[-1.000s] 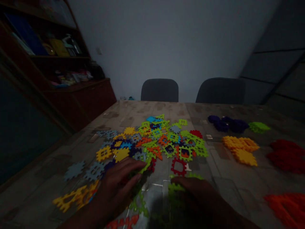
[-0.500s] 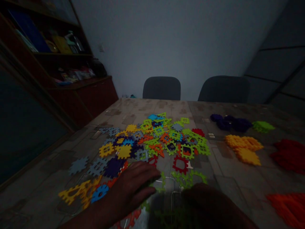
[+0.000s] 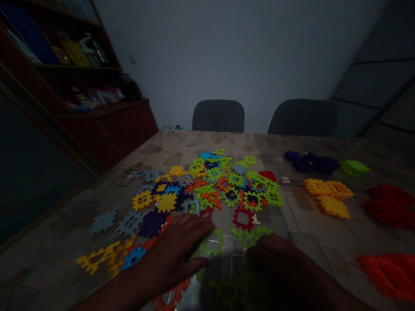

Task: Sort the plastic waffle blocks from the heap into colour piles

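Observation:
My left hand (image 3: 181, 244) reaches in from the lower left, fingers stretched out and thumb apart, with nothing gripped. Close to its fingertips lies a lime green square frame piece (image 3: 212, 242). My right hand (image 3: 275, 252) is in deep shadow at the lower right, and its fingers are too dark to make out. It lies at the edge of some lime green interlocking pieces (image 3: 251, 234). A red square frame piece (image 3: 243, 218) lies just beyond, between the hands. More lime pieces (image 3: 231, 287) show dimly below, in shadow. Under my left wrist is an orange piece (image 3: 171, 298).
A mixed heap of interlocking pieces (image 3: 214, 175) spreads across the table (image 3: 181, 149). On the right are separate piles: purple (image 3: 313, 163), lime green (image 3: 354, 167), yellow (image 3: 329, 196), red (image 3: 391, 205) and orange (image 3: 391, 272). Two chairs (image 3: 218, 115) stand behind.
The camera view has shifted slightly. More of the lime square frame shows beside my left fingers. My right hand has moved slightly up towards the lime pieces.

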The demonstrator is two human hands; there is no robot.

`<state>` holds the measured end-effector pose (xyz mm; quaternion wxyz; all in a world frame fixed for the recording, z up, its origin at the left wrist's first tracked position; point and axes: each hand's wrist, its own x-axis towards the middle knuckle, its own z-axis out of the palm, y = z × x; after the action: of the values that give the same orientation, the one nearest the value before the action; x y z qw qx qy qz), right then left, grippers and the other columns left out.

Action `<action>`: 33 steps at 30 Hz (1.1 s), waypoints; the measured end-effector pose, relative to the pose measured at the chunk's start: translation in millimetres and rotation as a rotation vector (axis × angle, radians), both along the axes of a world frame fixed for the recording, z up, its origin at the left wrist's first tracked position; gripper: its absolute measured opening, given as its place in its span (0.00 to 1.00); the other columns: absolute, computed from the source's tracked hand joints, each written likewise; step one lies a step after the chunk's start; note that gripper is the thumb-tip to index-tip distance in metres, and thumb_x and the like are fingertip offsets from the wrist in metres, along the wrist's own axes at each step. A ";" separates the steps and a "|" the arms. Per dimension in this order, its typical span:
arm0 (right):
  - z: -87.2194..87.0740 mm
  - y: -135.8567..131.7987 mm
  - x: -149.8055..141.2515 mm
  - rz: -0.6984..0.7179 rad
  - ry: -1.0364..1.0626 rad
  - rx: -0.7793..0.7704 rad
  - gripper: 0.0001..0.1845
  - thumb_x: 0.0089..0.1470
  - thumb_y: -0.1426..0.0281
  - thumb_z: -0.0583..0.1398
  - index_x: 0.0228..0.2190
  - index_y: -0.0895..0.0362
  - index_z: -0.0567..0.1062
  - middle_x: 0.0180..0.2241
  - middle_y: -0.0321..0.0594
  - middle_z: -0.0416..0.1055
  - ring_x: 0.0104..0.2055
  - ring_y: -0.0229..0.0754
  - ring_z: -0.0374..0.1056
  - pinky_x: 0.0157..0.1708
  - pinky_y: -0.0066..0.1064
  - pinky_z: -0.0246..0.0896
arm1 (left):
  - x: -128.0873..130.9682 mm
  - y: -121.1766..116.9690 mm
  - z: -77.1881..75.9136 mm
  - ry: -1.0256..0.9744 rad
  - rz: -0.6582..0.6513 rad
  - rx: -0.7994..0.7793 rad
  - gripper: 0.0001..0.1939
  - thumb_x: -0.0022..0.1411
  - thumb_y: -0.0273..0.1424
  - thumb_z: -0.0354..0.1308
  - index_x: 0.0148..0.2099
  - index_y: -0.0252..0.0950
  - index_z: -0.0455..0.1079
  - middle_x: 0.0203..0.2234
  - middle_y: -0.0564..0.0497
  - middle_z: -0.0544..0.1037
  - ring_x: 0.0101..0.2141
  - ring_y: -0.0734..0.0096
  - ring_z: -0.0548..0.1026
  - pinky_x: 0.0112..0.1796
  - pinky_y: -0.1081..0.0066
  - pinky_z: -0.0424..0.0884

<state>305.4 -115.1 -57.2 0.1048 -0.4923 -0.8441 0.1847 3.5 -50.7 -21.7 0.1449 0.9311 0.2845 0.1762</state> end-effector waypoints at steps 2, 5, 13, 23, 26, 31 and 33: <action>-0.2 -4.8 -5.3 0.028 -0.053 0.027 0.22 0.39 0.66 0.69 0.40 0.52 0.76 0.35 0.42 0.73 0.34 0.47 0.67 0.31 0.34 0.57 | 3.6 -2.8 -5.5 0.019 -0.014 -0.005 0.24 0.75 0.48 0.42 0.66 0.44 0.52 0.58 0.45 0.66 0.55 0.53 0.65 0.53 0.50 0.66; -4.7 -9.5 -9.4 0.058 -0.114 0.137 0.20 0.42 0.71 0.68 0.41 0.52 0.75 0.34 0.41 0.73 0.34 0.46 0.67 0.31 0.34 0.56 | 7.0 -3.0 -8.4 0.005 -0.020 -0.031 0.21 0.76 0.45 0.42 0.65 0.44 0.53 0.56 0.45 0.68 0.54 0.54 0.66 0.52 0.51 0.67; -0.3 -13.2 -13.8 0.098 -0.126 0.365 0.17 0.44 0.66 0.69 0.36 0.53 0.72 0.34 0.38 0.72 0.32 0.46 0.67 0.30 0.35 0.54 | 1.6 1.5 -7.9 0.010 -0.048 -0.127 0.21 0.76 0.40 0.42 0.67 0.46 0.51 0.58 0.48 0.66 0.57 0.58 0.64 0.57 0.55 0.65; 9.7 -11.2 -11.4 0.128 -0.220 0.359 0.10 0.47 0.70 0.65 0.34 0.54 0.71 0.33 0.39 0.73 0.31 0.44 0.67 0.29 0.34 0.53 | 3.2 -2.4 -9.4 -0.006 0.057 -0.011 0.21 0.73 0.44 0.49 0.65 0.48 0.55 0.57 0.47 0.69 0.55 0.52 0.68 0.55 0.47 0.70; 8.8 -7.5 -10.9 0.095 -0.251 0.287 0.10 0.46 0.72 0.64 0.34 0.54 0.73 0.32 0.40 0.73 0.31 0.45 0.67 0.28 0.34 0.53 | 7.9 -5.1 -10.4 -0.022 -0.025 0.016 0.20 0.75 0.41 0.46 0.65 0.46 0.54 0.56 0.46 0.70 0.56 0.54 0.68 0.54 0.50 0.72; 16.4 5.0 0.2 0.006 -0.179 0.166 0.20 0.42 0.76 0.63 0.40 0.51 0.74 0.36 0.40 0.74 0.36 0.47 0.68 0.33 0.36 0.56 | 6.5 -6.6 -15.1 -0.022 -0.074 0.042 0.22 0.75 0.30 0.36 0.68 0.44 0.50 0.60 0.48 0.66 0.60 0.65 0.64 0.58 0.58 0.69; 24.5 14.0 6.2 -0.019 -0.142 0.147 0.22 0.45 0.77 0.62 0.44 0.51 0.74 0.40 0.41 0.75 0.41 0.49 0.69 0.37 0.37 0.58 | 4.6 -5.6 -16.9 -0.023 -0.050 0.055 0.21 0.76 0.31 0.35 0.68 0.45 0.50 0.60 0.48 0.66 0.59 0.67 0.65 0.57 0.62 0.71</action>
<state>311.6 -101.1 -32.7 0.0823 -0.5032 -0.8559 0.0860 8.1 -56.3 -38.6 0.1269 0.9395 0.2545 0.1908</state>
